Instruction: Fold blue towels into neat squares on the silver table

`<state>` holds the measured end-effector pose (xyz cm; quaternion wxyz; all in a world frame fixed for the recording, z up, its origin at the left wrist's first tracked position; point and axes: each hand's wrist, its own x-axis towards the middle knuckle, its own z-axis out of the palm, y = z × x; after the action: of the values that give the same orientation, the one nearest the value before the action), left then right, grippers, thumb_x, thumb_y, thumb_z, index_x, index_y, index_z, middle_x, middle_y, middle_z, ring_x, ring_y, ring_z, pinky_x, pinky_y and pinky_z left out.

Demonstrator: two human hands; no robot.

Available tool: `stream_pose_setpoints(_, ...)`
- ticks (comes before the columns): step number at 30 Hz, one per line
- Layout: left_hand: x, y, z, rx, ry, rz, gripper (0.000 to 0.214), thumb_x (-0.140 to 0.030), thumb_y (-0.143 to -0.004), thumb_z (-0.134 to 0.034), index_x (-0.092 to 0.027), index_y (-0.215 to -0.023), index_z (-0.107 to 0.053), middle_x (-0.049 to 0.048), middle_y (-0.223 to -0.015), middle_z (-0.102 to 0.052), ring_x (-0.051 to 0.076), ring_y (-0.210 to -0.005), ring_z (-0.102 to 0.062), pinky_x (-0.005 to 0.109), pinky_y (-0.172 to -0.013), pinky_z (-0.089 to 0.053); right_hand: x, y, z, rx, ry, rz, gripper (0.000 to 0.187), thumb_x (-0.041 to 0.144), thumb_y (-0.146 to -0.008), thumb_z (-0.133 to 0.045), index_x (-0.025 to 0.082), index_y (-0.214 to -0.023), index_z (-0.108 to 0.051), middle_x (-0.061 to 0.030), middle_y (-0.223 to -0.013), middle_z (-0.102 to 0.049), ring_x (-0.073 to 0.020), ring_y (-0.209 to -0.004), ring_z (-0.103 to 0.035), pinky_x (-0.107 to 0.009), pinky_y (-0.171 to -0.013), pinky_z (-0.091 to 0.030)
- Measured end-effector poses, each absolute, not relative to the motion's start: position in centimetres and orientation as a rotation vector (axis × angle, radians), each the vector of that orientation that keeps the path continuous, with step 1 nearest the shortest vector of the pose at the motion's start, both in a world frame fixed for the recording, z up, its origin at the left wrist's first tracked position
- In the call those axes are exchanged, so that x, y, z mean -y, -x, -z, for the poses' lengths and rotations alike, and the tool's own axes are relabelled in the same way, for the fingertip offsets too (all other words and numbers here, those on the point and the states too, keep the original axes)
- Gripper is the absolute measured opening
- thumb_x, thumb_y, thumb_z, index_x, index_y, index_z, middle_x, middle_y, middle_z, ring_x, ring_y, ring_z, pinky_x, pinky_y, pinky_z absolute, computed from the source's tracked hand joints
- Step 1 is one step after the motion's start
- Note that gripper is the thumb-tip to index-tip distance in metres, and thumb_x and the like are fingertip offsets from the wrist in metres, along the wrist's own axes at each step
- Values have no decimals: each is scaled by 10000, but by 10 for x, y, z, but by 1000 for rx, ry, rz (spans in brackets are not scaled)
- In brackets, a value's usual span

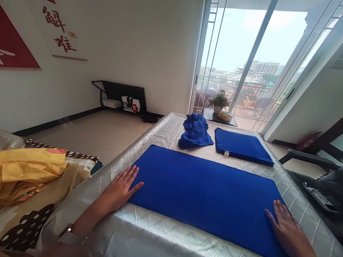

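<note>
A blue towel (207, 197) lies flat as a long rectangle on the quilted silver-white mattress (158, 226). On its left edge rests my left hand (122, 187), palm down with fingers stretched and the thumb apart; a watch circles that wrist. At the towel's right end my right hand (288, 226) lies flat on the cloth, fingers extended, holding nothing. Beyond the towel, a folded blue stack (242, 145) with a white tag sits to the right. Beside it is a crumpled blue cloth (195, 132).
Yellow patterned fabric (24, 169) is heaped on bedding at the left. A black chair (332, 179) with a white power strip (321, 197) stands at the right. Past the mattress, a small table (207, 116) holds a potted plant (219, 100) before the sliding glass doors.
</note>
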<state>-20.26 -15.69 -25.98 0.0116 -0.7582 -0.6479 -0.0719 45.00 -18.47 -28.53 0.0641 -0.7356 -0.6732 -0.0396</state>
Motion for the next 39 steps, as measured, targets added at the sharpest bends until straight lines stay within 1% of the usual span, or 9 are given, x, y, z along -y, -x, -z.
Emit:
stream_pose_setpoints(3, 153, 201, 248, 2129, 2339, 119, 888, -727, -962, -200, -80, -1569, -245, 135, -1627, -232, 283, -1510, -212, 484, -1228, -181, 186, -453, 288, 1949, 2275, 116, 832, 553, -906, -155, 37, -1540, -314, -162, -1599, -322, -278, -1498, -238, -516, -1209, -239)
stream_pose_setpoints(6, 144, 178, 232, 2145, 2302, 136, 906, -738, -959, -182, -72, -1571, -238, 154, -1632, -193, 305, -1510, -201, 494, -1220, -188, 185, -447, 289, 1943, 2274, 138, 828, 542, -899, -156, 39, -1536, -321, -157, -1599, -328, -273, -1500, -231, -503, -1216, -225)
stream_pose_setpoints(10, 129, 99, 212, 1827, 2613, 172, 834, -707, -983, -186, -124, -1573, -269, 127, -1632, -212, 282, -1512, -199, 455, -1226, -185, 185, -447, 291, 1983, 2260, 142, 806, 525, -887, -174, 60, -1516, -368, -149, -1599, -330, -263, -1501, -231, -494, -1216, -221)
stream_pose_setpoints(14, 119, 9, 207, 1448, 2975, 147, 774, -667, -1005, -138, -165, -1588, -223, 76, -1652, -149, 202, -1528, -125, 366, -1243, -102, 185, -446, 290, 1963, 2272, 153, 829, 538, -883, -143, 57, -1522, -362, -132, -1604, -321, -251, -1503, -228, -484, -1215, -219)
stream_pose_setpoints(19, 110, -39, 221, 1292, 3076, 208, 792, -674, -1000, -128, -157, -1600, -145, 74, -1660, -83, 200, -1535, -58, 379, -1248, -38, 186, -437, 283, 1924, 2292, 168, 863, 566, -898, -92, 32, -1536, -324, -138, -1608, -309, -260, -1499, -238, -475, -1219, -219)
stream_pose_setpoints(25, 106, 3, 224, 1570, 2959, 148, 824, -698, -987, -153, -141, -1595, -165, 83, -1655, -106, 222, -1534, -83, 407, -1250, -56, 186, -439, 283, 1970, 2268, 179, 842, 540, -900, -116, 21, -1521, -349, -151, -1598, -326, -272, -1493, -254, -489, -1218, -221)
stream_pose_setpoints(32, 83, 135, 240, 2044, 2528, 174, 890, -724, -967, -159, -82, -1582, -203, 144, -1641, -154, 285, -1524, -134, 481, -1231, -142, 185, -441, 286, 1939, 2289, 152, 831, 551, -907, -138, 43, -1537, -327, -138, -1607, -312, -256, -1500, -234, -493, -1213, -234)
stream_pose_setpoints(36, 73, 182, 255, 2141, 2367, 247, 891, -718, -964, -174, -69, -1570, -244, 167, -1631, -199, 297, -1514, -179, 484, -1221, -182, 183, -448, 291, 1984, 2261, 166, 795, 556, -904, -168, 93, -1498, -424, -142, -1586, -357, -269, -1491, -261, -507, -1203, -251)
stream_pose_setpoints(39, 71, 187, 261, 2142, 2361, 261, 910, -721, -959, -175, -49, -1570, -229, 168, -1636, -181, 287, -1519, -161, 470, -1228, -169, 182, -457, 294, 2012, 2255, 182, 759, 518, -906, -176, 95, -1455, -486, -150, -1570, -385, -277, -1481, -284, -519, -1187, -284)
